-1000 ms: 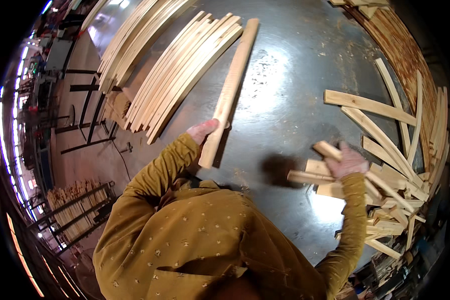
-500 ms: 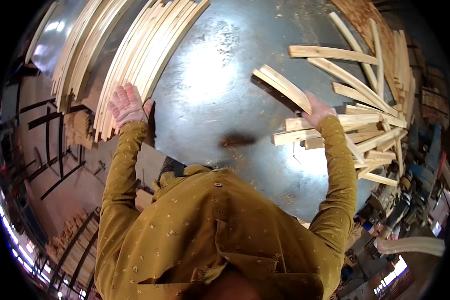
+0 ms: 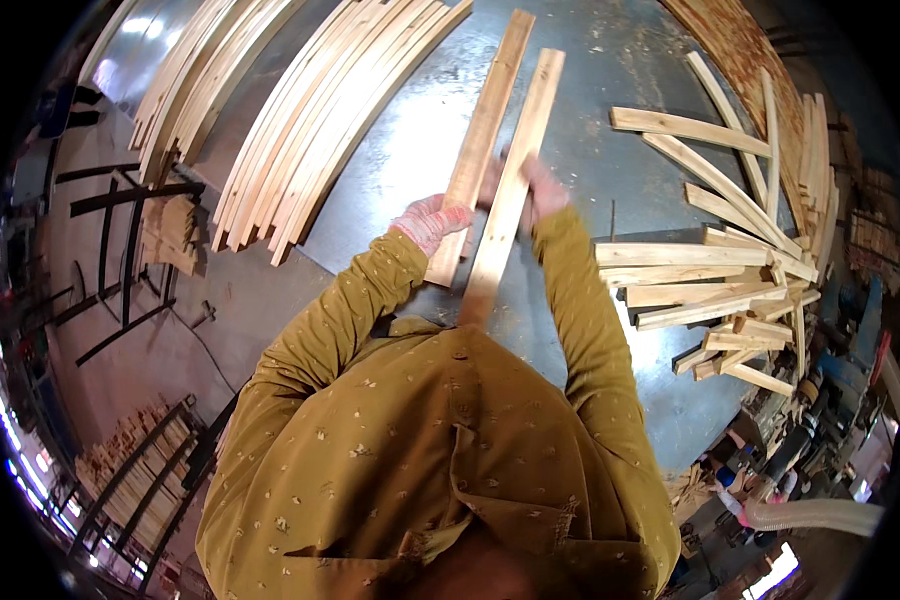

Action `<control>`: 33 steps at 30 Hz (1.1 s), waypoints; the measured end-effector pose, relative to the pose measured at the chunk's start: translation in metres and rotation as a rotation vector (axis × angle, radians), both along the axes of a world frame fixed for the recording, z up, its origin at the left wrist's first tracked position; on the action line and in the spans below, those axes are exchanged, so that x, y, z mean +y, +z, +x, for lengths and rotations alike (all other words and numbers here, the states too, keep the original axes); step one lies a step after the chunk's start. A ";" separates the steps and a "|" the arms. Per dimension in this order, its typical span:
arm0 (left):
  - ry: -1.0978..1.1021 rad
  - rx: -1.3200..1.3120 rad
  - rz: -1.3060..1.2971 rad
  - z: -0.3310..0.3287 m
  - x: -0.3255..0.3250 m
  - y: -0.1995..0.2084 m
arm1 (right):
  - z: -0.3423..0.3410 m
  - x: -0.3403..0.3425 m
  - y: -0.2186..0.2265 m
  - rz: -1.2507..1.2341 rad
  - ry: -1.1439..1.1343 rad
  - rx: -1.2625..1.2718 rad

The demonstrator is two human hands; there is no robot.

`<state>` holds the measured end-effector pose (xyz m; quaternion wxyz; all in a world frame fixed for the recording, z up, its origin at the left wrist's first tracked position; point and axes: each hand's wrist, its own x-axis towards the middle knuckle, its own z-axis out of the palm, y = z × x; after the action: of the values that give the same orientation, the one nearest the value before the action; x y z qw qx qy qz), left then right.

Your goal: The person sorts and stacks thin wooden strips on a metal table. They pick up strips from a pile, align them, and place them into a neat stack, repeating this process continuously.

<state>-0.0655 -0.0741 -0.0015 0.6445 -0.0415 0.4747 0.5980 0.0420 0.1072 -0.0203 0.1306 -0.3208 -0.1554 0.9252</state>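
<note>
Two pale wooden strips stand out lengthwise in front of my body, side by side with a narrow gap between them. Around the left strip (image 3: 492, 100), near its lower part, my gloved left hand (image 3: 432, 222) is closed, thumb on top. My right hand (image 3: 544, 190), somewhat blurred, grips the right strip (image 3: 533, 105) from its right side. The lower end of that strip comes close to the front of my shirt. Both strips are over the grey metal tabletop (image 3: 590, 190); part of my right fingers is hidden behind the wood.
A row of long strips (image 3: 340, 110) lies at the upper left, with another bundle (image 3: 205, 75) beyond it. On the right, loose strips (image 3: 690, 255) are heaped criss-cross beside a brown board (image 3: 740, 50). Dark metal racks (image 3: 120, 240) stand left of the table.
My left hand has left the row of strips and come to the middle, closing on one strip. My right hand has moved left from the heap, and the two strips are now apart, pointing away.
</note>
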 end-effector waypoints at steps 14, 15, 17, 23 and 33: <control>-0.495 2.046 -0.662 -0.082 -0.113 0.025 | -0.142 -0.086 -0.013 1.437 1.165 -0.554; -0.617 1.968 -0.749 -0.083 -0.105 0.028 | -0.158 -0.091 -0.012 1.233 1.055 -0.741; -0.707 1.913 -0.832 -0.086 -0.117 0.022 | -0.154 -0.059 0.025 1.316 1.235 -0.586; -0.379 2.086 -0.372 -0.066 -0.117 0.000 | -0.047 0.187 0.022 1.526 -0.122 -1.792; -0.021 0.326 0.107 -0.014 0.099 0.006 | 0.010 0.148 0.020 0.765 -0.405 -0.862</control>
<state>-0.0796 0.0251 0.0049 0.5665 0.0953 0.5410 0.6142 0.0524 0.2554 -0.0008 0.3350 -0.6199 -0.4516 0.5473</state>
